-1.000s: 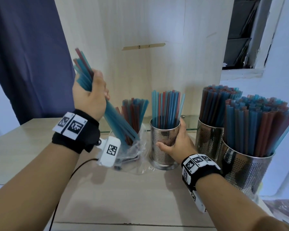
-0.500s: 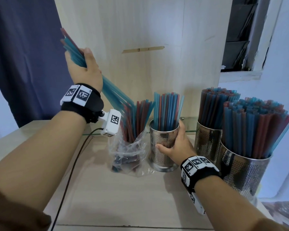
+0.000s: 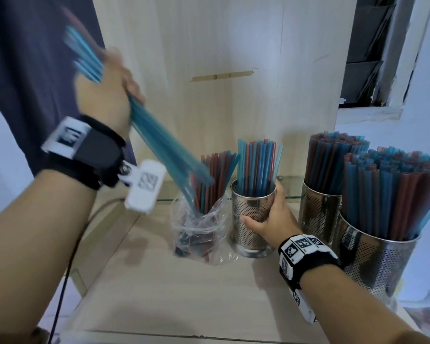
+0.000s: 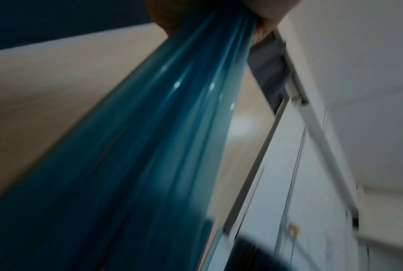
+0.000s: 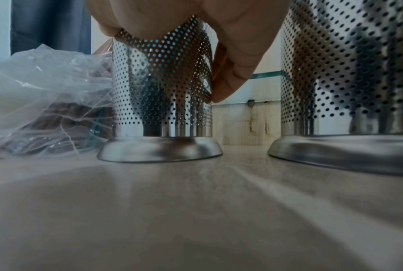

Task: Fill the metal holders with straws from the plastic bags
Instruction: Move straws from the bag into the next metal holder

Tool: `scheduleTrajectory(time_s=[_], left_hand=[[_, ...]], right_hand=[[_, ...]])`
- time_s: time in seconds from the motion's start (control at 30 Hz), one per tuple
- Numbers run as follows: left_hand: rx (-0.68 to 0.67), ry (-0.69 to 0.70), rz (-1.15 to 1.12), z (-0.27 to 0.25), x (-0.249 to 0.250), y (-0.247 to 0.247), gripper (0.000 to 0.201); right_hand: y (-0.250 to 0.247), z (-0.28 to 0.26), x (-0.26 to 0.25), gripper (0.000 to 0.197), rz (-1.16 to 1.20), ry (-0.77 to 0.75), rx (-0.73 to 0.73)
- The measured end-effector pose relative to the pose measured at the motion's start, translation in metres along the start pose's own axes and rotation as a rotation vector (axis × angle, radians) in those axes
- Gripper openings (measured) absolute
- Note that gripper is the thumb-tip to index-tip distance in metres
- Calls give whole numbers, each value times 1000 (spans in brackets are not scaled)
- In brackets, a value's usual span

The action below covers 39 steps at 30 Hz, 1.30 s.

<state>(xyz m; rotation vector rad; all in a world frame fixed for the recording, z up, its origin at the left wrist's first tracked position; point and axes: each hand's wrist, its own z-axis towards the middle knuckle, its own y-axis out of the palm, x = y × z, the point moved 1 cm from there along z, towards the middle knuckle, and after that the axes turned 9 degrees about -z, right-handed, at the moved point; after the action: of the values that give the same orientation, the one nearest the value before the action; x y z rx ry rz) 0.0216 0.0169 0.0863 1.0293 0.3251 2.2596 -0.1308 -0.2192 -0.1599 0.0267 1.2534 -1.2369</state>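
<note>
Fingers (image 3: 132, 88) of left hand (image 3: 104, 95) curled round blue straw bundle (image 3: 159, 145), raised and slanted, lower ends over plastic bag (image 3: 199, 224).
Right hand (image 3: 271, 219) wrapped round small metal holder (image 3: 252, 207) upright on counter (image 3: 184, 294), just beside bag; two fuller holders (image 3: 318, 209) at right.

**Both hands occupied**

I see my left hand (image 3: 104, 95) raised high at the left, forearm angled up, fingers curled round a slanted bundle of straws (image 3: 159, 145) (this hand is motion-blurred). My right hand (image 3: 271, 217) sits low at the centre, forearm reaching forward, thumb on the near side and fingers wrapped round the wall of the small metal holder (image 3: 253, 214).
</note>
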Motion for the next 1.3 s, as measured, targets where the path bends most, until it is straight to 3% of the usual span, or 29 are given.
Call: scheduleTrajectory(time_s=[0.1,0.17,0.23,0.4,0.53,0.7,0.73,0.87,0.97,1.1,1.2,1.3], left_hand=[[-239,-94,109,-74,-39,-5,18],[-322,-194,253,-109,-67,-24,12],[-360,-260,408,-133,-85,-39,7],[-364,-367,446,-169,-108,-54,4],[-301,-400,473,-152,-104,-43,19],[-126,-403,589,-79,-117,-27,12],[-108,-440,657,-68,-125,-28,18],[-180,-600,914,-56,-155,-37,48],[-224,-645,998,-65,-167,-37,46],[-141,-575,966,-68,-163,-33,30],[-85,-404,833,-57,-142,-29,17],[-1,-222,630,-41,-111,-28,22]], right_hand=[[0,-1,0,123,11,-6,7],[0,-1,-1,123,17,-4,10],[0,-1,-2,123,21,-2,5],[1,-2,-3,124,16,5,3],[0,-2,-3,125,23,9,-4],[1,-1,-2,124,21,6,0],[1,-1,-2,123,20,5,0],[1,0,-1,126,11,9,-6],[2,0,1,126,5,13,-11],[1,1,2,126,-14,11,-2],[1,1,2,126,-12,4,0],[0,1,3,127,-21,4,-11]])
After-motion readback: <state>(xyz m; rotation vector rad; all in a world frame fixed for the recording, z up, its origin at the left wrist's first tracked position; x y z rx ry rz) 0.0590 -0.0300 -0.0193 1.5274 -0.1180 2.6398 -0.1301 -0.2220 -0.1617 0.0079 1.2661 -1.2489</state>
